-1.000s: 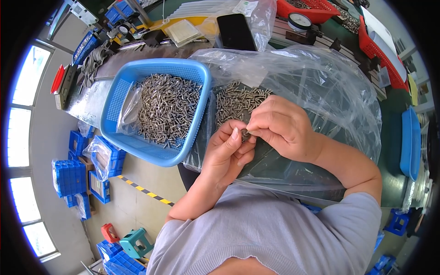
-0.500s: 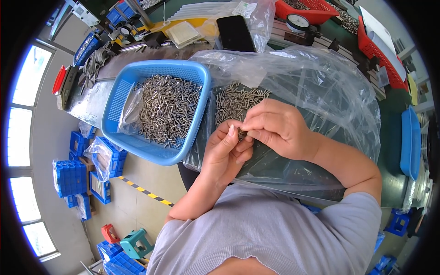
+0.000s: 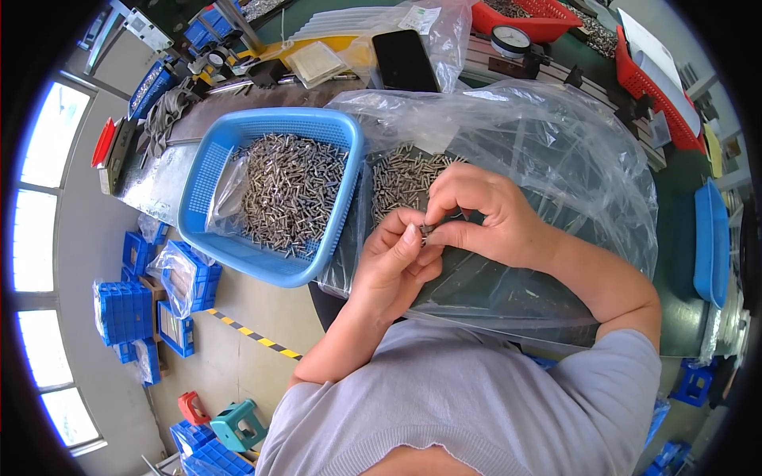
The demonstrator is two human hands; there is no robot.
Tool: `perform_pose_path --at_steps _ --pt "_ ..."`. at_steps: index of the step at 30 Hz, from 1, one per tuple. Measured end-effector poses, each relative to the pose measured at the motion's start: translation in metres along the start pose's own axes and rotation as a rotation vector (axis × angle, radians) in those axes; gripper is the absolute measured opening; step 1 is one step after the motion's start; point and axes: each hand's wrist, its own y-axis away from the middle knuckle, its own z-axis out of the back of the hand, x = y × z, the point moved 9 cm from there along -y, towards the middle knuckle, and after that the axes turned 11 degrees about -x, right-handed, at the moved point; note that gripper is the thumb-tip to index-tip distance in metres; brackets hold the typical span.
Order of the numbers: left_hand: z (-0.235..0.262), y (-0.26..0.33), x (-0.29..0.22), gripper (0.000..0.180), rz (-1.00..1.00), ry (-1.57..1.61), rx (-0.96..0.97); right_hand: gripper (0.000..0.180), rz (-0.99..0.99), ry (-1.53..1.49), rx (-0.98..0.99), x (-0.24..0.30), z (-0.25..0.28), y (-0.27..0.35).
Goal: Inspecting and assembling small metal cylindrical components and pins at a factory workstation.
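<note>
My left hand (image 3: 394,266) is closed, its thumb and curled fingers around a small dark metal part (image 3: 427,230). The thumb and forefinger of my right hand (image 3: 486,218) pinch at the same part from the right, so the fingertips of both hands nearly meet there. Its exact shape is mostly hidden by the fingers. Just beyond my hands, a pile of small metal pins (image 3: 405,178) lies on clear plastic sheeting (image 3: 556,159). To the left, a blue plastic basket (image 3: 198,186) holds a large heap of similar pins and a clear bag.
Behind the sheeting lies a black phone (image 3: 405,61). A dial gauge (image 3: 510,41) stands on a metal rail, with red baskets (image 3: 659,95) near it. A blue tray (image 3: 710,246) sits at the right edge. Blue crates (image 3: 123,309) are stacked on the floor at left.
My right fingers have parted and shifted around the metal part, with a gap now between forefinger and thumb. My left hand stays nearly where it was. The basket and pile look unchanged.
</note>
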Motion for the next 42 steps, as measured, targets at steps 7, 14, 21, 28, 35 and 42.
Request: perform_pose_path --at_steps 7,14,21,28,35,42 --pt "0.001 -0.001 -0.007 0.023 -0.022 0.116 0.041 0.009 -0.191 0.146 -0.112 -0.026 0.025 -0.007" --pt "0.002 -0.002 -0.007 0.024 -0.013 0.148 0.051 0.013 0.082 0.479 0.112 -0.027 0.002 0.0" --pt "-0.001 -0.002 -0.005 0.021 0.002 0.123 0.048 0.014 0.087 0.476 0.065 -0.021 0.004 0.0" --pt "0.001 0.0 -0.003 0.019 0.024 0.061 -0.01 0.004 -0.345 -0.192 0.026 -0.026 0.001 0.002" --pt "0.0 0.001 -0.002 0.018 0.039 0.02 0.002 0.005 -0.281 -0.186 0.054 -0.022 -0.004 0.004" --pt "0.002 0.0 -0.001 0.019 0.019 -0.008 0.021 0.009 -0.416 -0.116 0.091 -0.023 -0.008 0.003"
